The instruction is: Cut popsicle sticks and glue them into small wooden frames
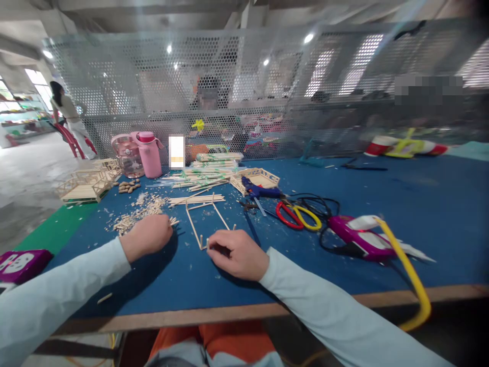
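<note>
My left hand (pixel 150 235) is closed, and the ends of a few short wooden sticks (pixel 173 221) poke out from its fingers, just above the blue tabletop. A rectangular frame of thin wooden sticks (pixel 193 224) lies on the table between my hands, with short upright pegs at its near end. My right hand (pixel 239 254) is at the frame's near right corner, thumb and fingertips pinched at a short upright peg (pixel 208 243). Part of the frame's near side is hidden behind this hand. Beside my left hand is a pile of short cut stick pieces (pixel 142 210).
Behind the frame lie long sticks (pixel 196 200), bagged sticks (pixel 206 173) and a wooden tray-like piece (pixel 263 178) with a blue glue gun (pixel 262 189). Red-and-yellow-handled scissors (pixel 300 216) and a purple power strip (pixel 359 238) with a yellow cable are on the right. A pink bottle (pixel 150 155) stands back left.
</note>
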Demonstrator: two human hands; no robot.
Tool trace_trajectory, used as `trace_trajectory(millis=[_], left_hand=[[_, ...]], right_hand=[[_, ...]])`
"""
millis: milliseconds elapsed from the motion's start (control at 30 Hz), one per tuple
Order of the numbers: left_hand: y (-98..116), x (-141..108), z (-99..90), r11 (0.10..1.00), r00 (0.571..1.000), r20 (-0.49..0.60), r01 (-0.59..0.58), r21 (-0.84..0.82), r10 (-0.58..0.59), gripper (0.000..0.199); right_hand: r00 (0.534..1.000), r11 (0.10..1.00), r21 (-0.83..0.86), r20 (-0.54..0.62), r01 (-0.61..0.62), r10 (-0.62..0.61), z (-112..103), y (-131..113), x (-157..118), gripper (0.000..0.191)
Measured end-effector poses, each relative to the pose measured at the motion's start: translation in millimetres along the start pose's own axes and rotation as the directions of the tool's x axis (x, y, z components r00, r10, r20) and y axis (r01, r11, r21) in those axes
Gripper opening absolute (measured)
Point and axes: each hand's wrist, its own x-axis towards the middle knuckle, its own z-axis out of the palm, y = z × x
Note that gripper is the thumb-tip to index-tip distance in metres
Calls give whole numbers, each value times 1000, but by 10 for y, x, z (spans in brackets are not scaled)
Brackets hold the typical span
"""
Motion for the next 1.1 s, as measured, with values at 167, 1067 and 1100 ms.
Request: trace_trajectory(millis=[167,1067,1100], left_hand=[[163,-27,-28,996,995,-65,83,37,-81,33],[108,29,-126,892,882,-218,-444,-88,418,30],[140,54,-100,882,871,-210,-466,-63,445,30]], right_hand=[[1000,1000,18,5,6,-6,0,-13,-13,7],[851,906,148,429,-397,303,-248,105,20,5],[857,915,125,417,-384,303,-253,112,18,5]])
